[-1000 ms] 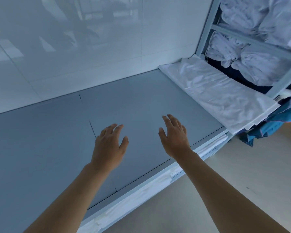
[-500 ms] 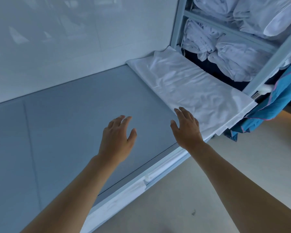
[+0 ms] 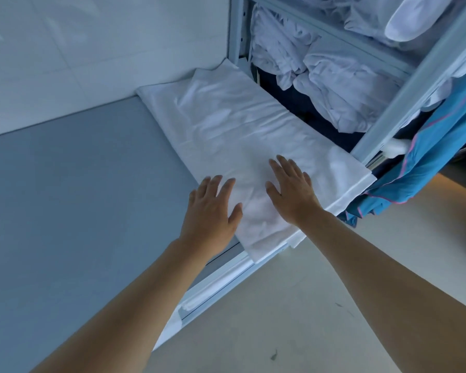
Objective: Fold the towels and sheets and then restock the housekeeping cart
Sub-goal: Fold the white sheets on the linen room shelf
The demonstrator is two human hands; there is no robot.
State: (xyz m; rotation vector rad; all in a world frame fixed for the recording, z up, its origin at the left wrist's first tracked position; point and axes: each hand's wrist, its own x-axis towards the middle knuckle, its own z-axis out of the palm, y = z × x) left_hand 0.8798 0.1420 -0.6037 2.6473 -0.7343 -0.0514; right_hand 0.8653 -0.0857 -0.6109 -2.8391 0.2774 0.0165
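So one folded white sheet (image 3: 242, 130) is lying flat at the right end of the grey table (image 3: 78, 184), right next to the cart rack (image 3: 404, 84), which looks stuffed with bundled white linens (image 3: 342, 84). Restocking seems barely started to me. Left hand (image 3: 213, 208) and right hand (image 3: 293, 189) both hover flat with fingers straight at the sheet's near end, gripping nothing.

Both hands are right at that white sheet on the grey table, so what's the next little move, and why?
Probably lowering both open hands onto the folded white sheet to grip its near end. The right hand is already over it with fingers spread, the left hand is at its edge, and neither grips anything yet.
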